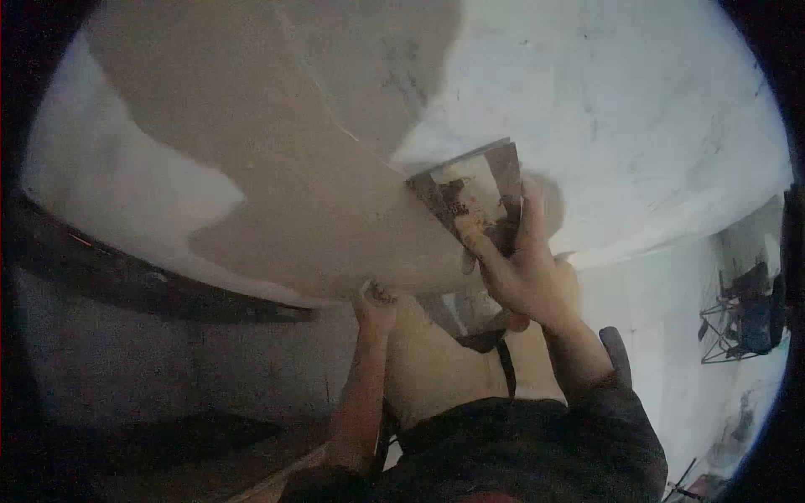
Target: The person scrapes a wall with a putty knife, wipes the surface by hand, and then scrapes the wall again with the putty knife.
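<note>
Scraper [483, 186], smeared | right hand [532, 283]: fingers clamp it | left hand [376, 312]: at panel [277, 151] lower edge, grip unclear

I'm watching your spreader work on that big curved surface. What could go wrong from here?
The tilted blade in the right hand might gouge the grey-brown patch with a corner.
The pale paste heaped on it might slide off.
The left hand, at the surface's lower edge, might smear that patch.

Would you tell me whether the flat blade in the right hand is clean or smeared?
Smeared: the flat blade in the right hand shows pale and brown patches on its face.
</note>
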Available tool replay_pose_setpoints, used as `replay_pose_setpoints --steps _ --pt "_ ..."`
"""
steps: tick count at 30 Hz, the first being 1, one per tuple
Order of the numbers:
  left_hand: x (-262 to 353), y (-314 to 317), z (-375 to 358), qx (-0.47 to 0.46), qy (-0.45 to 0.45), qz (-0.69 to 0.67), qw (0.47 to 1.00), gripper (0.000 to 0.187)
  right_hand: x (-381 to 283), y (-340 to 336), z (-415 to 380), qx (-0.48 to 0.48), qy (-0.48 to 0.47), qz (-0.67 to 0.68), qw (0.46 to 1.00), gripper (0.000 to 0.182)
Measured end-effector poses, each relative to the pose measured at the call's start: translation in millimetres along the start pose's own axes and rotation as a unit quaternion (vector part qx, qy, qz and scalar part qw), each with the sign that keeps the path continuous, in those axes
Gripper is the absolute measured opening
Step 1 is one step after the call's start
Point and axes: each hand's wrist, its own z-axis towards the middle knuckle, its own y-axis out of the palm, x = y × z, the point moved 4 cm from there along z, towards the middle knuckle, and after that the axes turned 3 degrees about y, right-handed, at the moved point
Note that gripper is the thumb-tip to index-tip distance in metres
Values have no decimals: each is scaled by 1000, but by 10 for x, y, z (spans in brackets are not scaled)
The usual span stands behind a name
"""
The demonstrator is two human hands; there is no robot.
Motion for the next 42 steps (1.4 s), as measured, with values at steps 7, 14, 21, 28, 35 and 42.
replay_pose_setpoints --steps 7,14,21,28,35,42 --pt "5 28 -67 63 -30 -37 997 17 36 45 -10 13 -36 -1 999 56" --pt "40 -120 41 51 -27 1 998 20 56 104 -45 32 -21 72 997 53" --pt "86 -103 -4 48 -28 -42 998 16 10 187 -13 8 44 91 995 57" --pt "132 -140 15 42 -7 10 999 18 -10 291 -6 24 -12 73 997 54" --pt "83 -231 135 27 -28 -39 999 19 76 346 38 13 -15 61 998 55" --pt "107 -180 207 23 -1 42 999 16 -106 288 177 21 -34 93 995 52"
